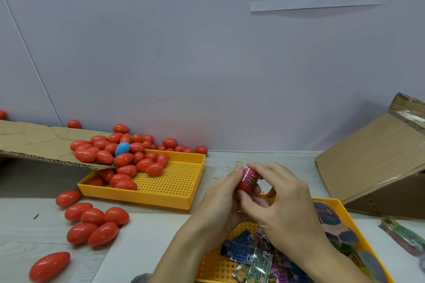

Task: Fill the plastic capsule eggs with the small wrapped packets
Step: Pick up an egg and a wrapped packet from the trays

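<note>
Egg half [244,187], red, pinched upright in left hand [220,200] so its mouth faces up; right hand [279,193] pinches a pink packet [250,175] into it. Loose packets [255,257] lie in the near yellow tray [342,208]; closed eggs [96,223] crowd the surface [27,213] at left, well apart.

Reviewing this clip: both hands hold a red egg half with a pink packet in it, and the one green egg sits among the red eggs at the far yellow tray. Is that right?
Not quite. The head view shows the odd egg is blue, not green. The rest stands: the left hand and right hand hold the red egg half with the pink packet in it, and the blue egg sits among the red eggs at the far yellow tray.
</note>
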A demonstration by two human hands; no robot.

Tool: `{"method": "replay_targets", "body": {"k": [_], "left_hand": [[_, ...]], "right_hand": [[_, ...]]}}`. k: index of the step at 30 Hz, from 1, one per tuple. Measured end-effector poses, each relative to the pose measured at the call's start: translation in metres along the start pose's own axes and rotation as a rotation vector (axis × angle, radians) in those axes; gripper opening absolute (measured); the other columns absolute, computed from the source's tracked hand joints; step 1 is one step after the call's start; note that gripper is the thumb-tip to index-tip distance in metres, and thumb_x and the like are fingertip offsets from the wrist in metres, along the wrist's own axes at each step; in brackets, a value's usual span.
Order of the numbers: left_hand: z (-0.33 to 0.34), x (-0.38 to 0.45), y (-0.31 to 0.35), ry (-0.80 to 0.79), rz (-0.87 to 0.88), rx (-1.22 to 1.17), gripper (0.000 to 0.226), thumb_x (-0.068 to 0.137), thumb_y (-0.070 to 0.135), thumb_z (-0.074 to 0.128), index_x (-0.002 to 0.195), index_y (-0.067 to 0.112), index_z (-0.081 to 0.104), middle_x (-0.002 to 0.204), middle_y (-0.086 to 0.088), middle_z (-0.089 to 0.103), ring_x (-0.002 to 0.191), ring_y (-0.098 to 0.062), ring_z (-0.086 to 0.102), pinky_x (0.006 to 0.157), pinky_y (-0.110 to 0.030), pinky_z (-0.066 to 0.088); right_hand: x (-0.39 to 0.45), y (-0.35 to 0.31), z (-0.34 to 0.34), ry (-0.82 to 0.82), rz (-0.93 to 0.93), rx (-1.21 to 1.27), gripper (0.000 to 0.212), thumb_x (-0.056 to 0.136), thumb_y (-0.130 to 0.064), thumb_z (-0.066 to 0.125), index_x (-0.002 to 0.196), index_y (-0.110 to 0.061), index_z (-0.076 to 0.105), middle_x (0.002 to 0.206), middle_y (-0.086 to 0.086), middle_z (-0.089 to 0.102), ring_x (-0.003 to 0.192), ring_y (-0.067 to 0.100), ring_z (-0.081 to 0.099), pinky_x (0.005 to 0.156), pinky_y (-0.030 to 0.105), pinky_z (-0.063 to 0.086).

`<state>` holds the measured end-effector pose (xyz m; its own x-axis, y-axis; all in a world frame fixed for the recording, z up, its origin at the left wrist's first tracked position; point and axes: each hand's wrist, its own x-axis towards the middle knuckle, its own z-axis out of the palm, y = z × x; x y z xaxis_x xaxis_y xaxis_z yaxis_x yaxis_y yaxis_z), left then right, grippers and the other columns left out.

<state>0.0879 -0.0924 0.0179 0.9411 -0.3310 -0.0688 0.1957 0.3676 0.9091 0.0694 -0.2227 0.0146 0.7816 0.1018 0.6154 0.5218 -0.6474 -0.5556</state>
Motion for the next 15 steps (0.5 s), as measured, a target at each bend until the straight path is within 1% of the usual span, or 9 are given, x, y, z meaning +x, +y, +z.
{"method": "replay_targets", "body": {"k": [2,4,6,8,10,12,14,15], "left_hand": [[0.0010,-0.0009,0.0005,0.002,-0.006,-0.035,0.038,0.101,0.038,0.046,0.096,0.006,0.066,0.070,-0.007,0.065,0.062,-0.020,0.065,0.063,-0.033,0.054],[0.0013,-0.0020,0.0012,-0.016,-0.014,-0.036,0.038,0.102,0.037,0.044,0.101,0.005,0.063,0.071,-0.006,0.064,0.064,-0.020,0.064,0.063,-0.032,0.055],[0.0010,-0.0024,0.0014,-0.029,-0.015,-0.020,0.039,0.103,0.038,0.043,0.101,0.005,0.063,0.072,-0.006,0.064,0.066,-0.020,0.065,0.065,-0.033,0.054],[0.0003,-0.0016,0.0014,-0.014,0.019,-0.003,0.039,0.100,0.038,0.046,0.103,0.005,0.066,0.075,-0.008,0.065,0.069,-0.021,0.064,0.066,-0.032,0.054],[-0.0005,-0.0001,0.0002,-0.008,0.072,0.022,0.038,0.096,0.040,0.051,0.099,0.008,0.071,0.075,-0.006,0.064,0.067,-0.020,0.061,0.064,-0.030,0.053],[-0.0013,0.0004,-0.0011,-0.028,0.110,0.050,0.033,0.094,0.041,0.057,0.091,0.014,0.076,0.072,-0.002,0.061,0.065,-0.015,0.058,0.063,-0.026,0.052],[-0.0022,0.0002,-0.0024,-0.050,0.121,0.077,0.029,0.094,0.041,0.061,0.088,0.018,0.077,0.070,0.001,0.058,0.065,-0.012,0.055,0.063,-0.025,0.049],[-0.0027,0.0001,-0.0026,-0.058,0.120,0.087,0.029,0.092,0.041,0.059,0.088,0.019,0.077,0.070,0.002,0.057,0.064,-0.012,0.054,0.063,-0.025,0.048]], "right_hand": [[-0.0001,-0.0008,0.0000,-0.009,-0.013,0.037,0.045,0.083,-0.033,0.071,0.126,-0.023,0.066,0.108,-0.020,0.060,0.106,0.000,0.058,0.085,0.015,0.050],[-0.0004,-0.0012,0.0002,-0.007,-0.021,0.061,0.045,0.083,-0.034,0.069,0.127,-0.023,0.065,0.109,-0.020,0.060,0.107,-0.001,0.057,0.085,0.017,0.052],[-0.0003,-0.0006,0.0004,-0.004,-0.015,0.089,0.046,0.083,-0.032,0.070,0.127,-0.022,0.065,0.110,-0.020,0.060,0.108,-0.001,0.057,0.084,0.016,0.053],[-0.0002,-0.0005,0.0003,-0.012,-0.015,0.091,0.045,0.084,-0.032,0.071,0.128,-0.024,0.065,0.109,-0.021,0.060,0.107,-0.001,0.057,0.084,0.012,0.050],[-0.0002,-0.0019,-0.0008,-0.028,-0.034,0.054,0.042,0.084,-0.037,0.068,0.125,-0.027,0.065,0.107,-0.022,0.059,0.105,0.001,0.056,0.083,0.008,0.045],[-0.0002,-0.0040,-0.0021,-0.037,-0.048,0.042,0.039,0.082,-0.040,0.063,0.119,-0.030,0.065,0.103,-0.024,0.058,0.105,0.002,0.056,0.083,0.008,0.043],[-0.0003,-0.0050,-0.0029,-0.046,-0.048,0.055,0.035,0.081,-0.037,0.062,0.115,-0.030,0.067,0.101,-0.023,0.060,0.103,0.003,0.058,0.084,0.008,0.042],[-0.0004,-0.0050,-0.0029,-0.051,-0.046,0.069,0.033,0.081,-0.034,0.063,0.113,-0.029,0.067,0.099,-0.023,0.061,0.102,0.003,0.058,0.083,0.008,0.042]]}}
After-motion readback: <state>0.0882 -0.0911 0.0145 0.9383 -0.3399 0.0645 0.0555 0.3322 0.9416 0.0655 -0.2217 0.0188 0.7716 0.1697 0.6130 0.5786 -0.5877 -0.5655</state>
